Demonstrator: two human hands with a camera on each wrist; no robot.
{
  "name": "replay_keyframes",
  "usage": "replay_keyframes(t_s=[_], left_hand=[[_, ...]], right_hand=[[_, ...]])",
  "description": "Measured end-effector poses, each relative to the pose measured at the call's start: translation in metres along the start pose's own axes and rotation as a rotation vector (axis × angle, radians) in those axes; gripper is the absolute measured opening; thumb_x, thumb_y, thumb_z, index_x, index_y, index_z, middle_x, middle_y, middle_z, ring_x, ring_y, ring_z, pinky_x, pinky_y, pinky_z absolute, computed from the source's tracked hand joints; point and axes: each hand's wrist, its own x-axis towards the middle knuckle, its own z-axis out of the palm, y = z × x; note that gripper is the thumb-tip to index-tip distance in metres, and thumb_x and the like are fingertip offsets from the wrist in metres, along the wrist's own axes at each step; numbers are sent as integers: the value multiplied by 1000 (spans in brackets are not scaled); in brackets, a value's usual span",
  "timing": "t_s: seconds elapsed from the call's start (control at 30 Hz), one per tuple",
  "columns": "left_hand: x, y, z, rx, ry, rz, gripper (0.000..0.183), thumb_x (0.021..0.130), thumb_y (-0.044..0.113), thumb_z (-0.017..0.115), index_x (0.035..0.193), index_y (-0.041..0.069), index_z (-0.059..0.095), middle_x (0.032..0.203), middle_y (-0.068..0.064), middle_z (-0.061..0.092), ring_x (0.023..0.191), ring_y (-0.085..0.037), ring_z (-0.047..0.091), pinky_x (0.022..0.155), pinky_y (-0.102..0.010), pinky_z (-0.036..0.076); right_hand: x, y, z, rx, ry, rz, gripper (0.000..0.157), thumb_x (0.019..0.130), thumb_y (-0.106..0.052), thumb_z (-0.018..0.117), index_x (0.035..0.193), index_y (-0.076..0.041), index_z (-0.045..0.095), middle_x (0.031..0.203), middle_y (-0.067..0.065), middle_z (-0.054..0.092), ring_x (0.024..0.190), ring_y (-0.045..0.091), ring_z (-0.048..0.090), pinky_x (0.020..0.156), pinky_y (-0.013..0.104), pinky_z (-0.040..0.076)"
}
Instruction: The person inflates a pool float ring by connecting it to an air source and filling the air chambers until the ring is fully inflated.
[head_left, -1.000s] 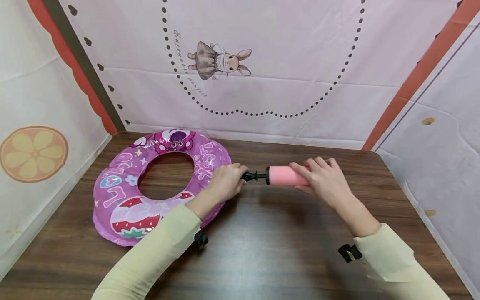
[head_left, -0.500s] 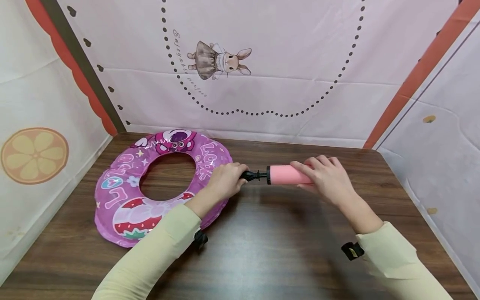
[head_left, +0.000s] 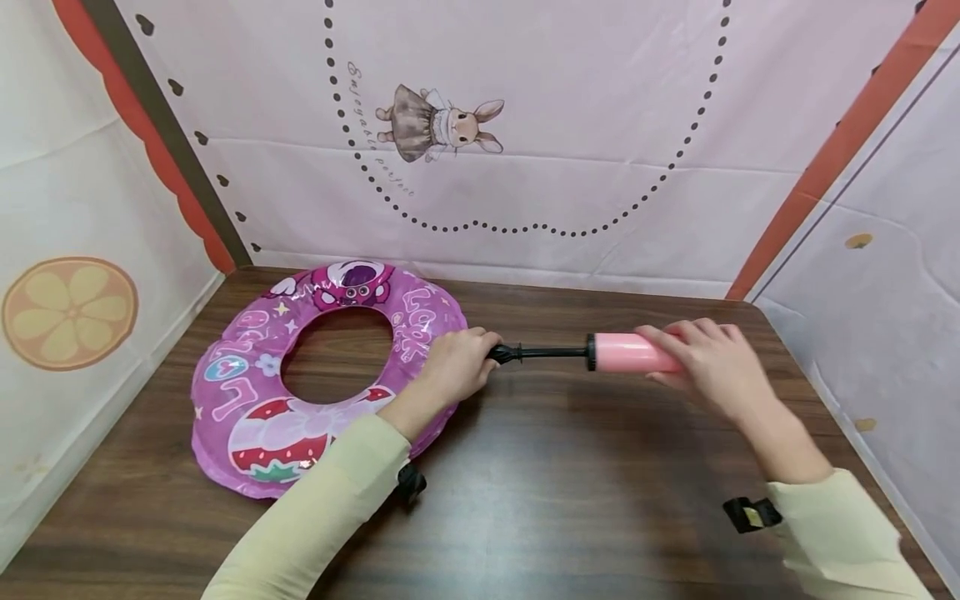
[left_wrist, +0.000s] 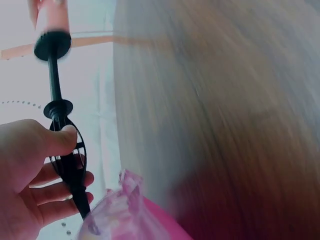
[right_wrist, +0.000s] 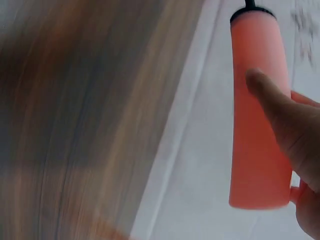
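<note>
A purple inflatable swim ring (head_left: 213,446) with strawberry and bear prints lies at the left of the table. My left hand (head_left: 459,365) holds the black end of a hand pump (head_left: 630,352) beside the ring's right side. In the left wrist view, thumb and fingers hold this slotted black end piece (left_wrist: 71,167), and its narrow tip meets the ring's clear plastic (left_wrist: 127,212); how far it goes in cannot be seen. My right hand (head_left: 712,367) grips the pump's pink barrel (right_wrist: 257,145), thumb along its side. A long black rod (head_left: 555,352) shows between both hands.
The brown wood-grain table (head_left: 540,500) runs under both arms. Printed fabric walls (head_left: 600,108) stand behind it and at both sides. A small black device (head_left: 752,515) sits at the right cuff.
My right hand has moved right with the pink barrel during the last half second, baring much more of the black rod. The left hand stays almost in place at the ring.
</note>
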Motion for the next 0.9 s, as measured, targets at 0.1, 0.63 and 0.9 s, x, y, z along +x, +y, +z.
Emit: replay_keyframes(t_s=[0.1, 0.63, 0.9], left_hand=[[0, 4, 2, 19, 19, 11, 25, 80, 22, 70, 102, 12, 65, 88, -4, 65, 72, -24, 65, 61, -37, 53], [-2, 2, 0, -19, -8, -15, 28, 80, 22, 70, 105, 13, 65, 91, -4, 66, 73, -22, 64, 60, -33, 53], [-2, -4, -3, -3, -18, -6, 27, 80, 24, 71, 104, 15, 65, 90, -3, 67, 74, -22, 64, 60, -35, 53]], right_hand=[[17, -21, 10, -14, 10, -35, 58, 67, -38, 76, 119, -19, 58, 91, 11, 62, 86, 32, 56, 64, 47, 41], [40, -50, 24, -33, 17, -53, 61, 65, -40, 80, 119, -23, 58, 93, 7, 62, 89, 29, 55, 69, 46, 42], [6, -6, 9, 36, -2, 1, 56, 75, -45, 70, 123, -21, 55, 92, 13, 63, 87, 35, 56, 67, 49, 43]])
